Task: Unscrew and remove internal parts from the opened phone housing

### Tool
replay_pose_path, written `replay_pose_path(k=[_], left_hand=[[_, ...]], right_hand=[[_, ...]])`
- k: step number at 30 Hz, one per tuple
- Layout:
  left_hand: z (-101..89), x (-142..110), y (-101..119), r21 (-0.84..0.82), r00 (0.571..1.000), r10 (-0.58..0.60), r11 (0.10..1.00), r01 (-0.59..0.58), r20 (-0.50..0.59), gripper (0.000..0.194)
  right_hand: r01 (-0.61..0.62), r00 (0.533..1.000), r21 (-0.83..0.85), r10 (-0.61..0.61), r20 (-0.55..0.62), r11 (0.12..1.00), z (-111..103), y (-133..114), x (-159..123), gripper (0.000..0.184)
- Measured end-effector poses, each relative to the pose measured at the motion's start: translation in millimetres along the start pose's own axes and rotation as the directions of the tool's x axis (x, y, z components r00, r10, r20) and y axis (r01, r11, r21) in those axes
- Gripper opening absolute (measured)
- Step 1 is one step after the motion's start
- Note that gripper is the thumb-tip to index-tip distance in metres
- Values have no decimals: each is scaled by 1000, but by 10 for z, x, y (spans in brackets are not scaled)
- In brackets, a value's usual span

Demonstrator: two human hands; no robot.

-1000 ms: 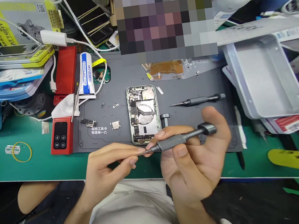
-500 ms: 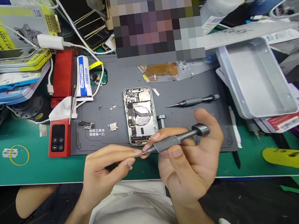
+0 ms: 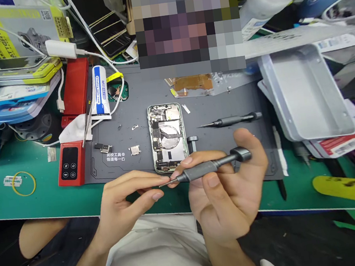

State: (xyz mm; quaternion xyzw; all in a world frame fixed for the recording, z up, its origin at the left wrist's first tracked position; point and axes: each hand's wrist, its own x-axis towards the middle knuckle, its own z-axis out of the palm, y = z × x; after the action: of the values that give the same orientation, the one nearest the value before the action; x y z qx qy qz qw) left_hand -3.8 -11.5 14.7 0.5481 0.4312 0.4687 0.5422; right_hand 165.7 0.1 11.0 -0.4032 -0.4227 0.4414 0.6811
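Right fingers point(image 3: 215, 185) grasp screwdriver point(image 3: 200, 171) aslant; left fingers point(image 3: 148, 182) parted around its tip. Opened phone point(image 3: 169, 146) lies just beyond, on mat point(image 3: 220, 106). Loose grip could drop screwdriver, likely scratching phone's exposed inside.

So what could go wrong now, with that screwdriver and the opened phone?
The screwdriver in the right hand has its thin tip right by the left hand's fingers, so a slip might poke them. The opened smartphone has its insides bare, so something dropped could scratch them. And the loose metal bracket on the grey mat looks small enough to get knocked away and lost.
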Motion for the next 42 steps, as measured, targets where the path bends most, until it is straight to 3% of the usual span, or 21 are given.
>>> replay_pose_path(k=[7,15,42], left_hand=[[0,-1,-19,-58,1000,-30,998,29,-10,27],[9,2,-15,-28,1000,-9,1000,8,-28,20],[4,6,-19,23,999,30,999,-29,-42,26]], right_hand=[[-2,1000,9,2,15,1000,-2,1,-6,53],[4,1000,7,-4,16,1000,0,6,1,52],[29,1000,-27,-29,-7,999,15,24,3,52]])
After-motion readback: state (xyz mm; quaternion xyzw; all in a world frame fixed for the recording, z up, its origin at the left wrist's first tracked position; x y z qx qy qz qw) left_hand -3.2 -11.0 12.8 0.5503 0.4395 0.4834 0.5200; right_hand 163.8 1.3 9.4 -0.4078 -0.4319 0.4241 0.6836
